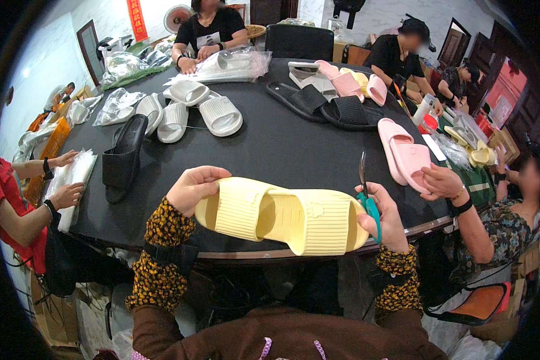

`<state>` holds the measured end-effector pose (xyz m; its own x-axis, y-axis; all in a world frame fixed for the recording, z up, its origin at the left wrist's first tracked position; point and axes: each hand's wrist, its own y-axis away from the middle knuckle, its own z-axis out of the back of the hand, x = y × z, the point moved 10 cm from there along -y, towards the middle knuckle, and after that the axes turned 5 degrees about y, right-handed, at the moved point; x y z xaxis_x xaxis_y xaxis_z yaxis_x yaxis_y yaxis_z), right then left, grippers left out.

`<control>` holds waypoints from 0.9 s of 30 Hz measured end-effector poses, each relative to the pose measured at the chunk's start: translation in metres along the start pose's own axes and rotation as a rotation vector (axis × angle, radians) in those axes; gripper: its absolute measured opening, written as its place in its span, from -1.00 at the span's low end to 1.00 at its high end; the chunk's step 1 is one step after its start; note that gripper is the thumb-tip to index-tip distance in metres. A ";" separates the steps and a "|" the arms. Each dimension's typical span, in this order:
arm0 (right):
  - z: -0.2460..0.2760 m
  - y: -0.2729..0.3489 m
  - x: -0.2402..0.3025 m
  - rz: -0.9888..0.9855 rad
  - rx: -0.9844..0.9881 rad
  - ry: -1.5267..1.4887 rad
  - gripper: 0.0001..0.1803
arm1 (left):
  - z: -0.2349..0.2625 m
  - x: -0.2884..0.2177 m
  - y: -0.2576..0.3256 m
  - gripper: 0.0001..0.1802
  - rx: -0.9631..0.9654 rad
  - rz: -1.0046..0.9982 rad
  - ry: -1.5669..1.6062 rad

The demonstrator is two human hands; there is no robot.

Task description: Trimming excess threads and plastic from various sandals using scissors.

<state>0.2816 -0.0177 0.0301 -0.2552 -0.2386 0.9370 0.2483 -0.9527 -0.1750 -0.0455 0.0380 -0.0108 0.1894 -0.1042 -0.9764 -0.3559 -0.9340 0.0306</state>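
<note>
My left hand (192, 187) grips one end of a pale yellow ribbed slide sandal (282, 217), held sideways over the near edge of the black round table (270, 150). At the sandal's other end is my right hand (385, 219), which holds small green-handled scissors (367, 195) with the blades pointing up. That hand also touches the sandal's edge.
White slides (192, 111), black slides (123, 150) (321, 103) and pink slides (405, 153) lie on the table, with clear plastic bags (234, 63) at the back. Other people sit around; one person's hand (441, 180) holds a pink slide at right, another's hands (63, 180) rest at left.
</note>
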 end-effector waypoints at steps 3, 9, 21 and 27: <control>-0.001 0.000 -0.013 0.003 -0.022 -0.057 -0.45 | -0.008 0.003 -0.010 -0.69 0.032 0.043 0.022; 0.007 0.007 -0.033 -0.035 -0.111 -0.111 -0.46 | -0.017 0.000 -0.018 -0.68 0.047 0.029 -0.027; 0.149 0.025 -0.068 0.139 -0.742 -0.166 -0.47 | -0.231 -0.117 0.123 -0.71 0.872 -0.734 -0.257; 0.154 0.038 -0.079 -0.132 -0.863 0.340 -0.52 | -0.273 -0.121 0.171 -0.58 1.104 -0.729 0.014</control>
<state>0.4547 -0.0064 -0.0038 -0.5252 -0.0309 0.8504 -0.5471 -0.7532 -0.3653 0.1207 -0.2029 0.1716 0.6606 0.2901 -0.6924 -0.7213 -0.0103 -0.6925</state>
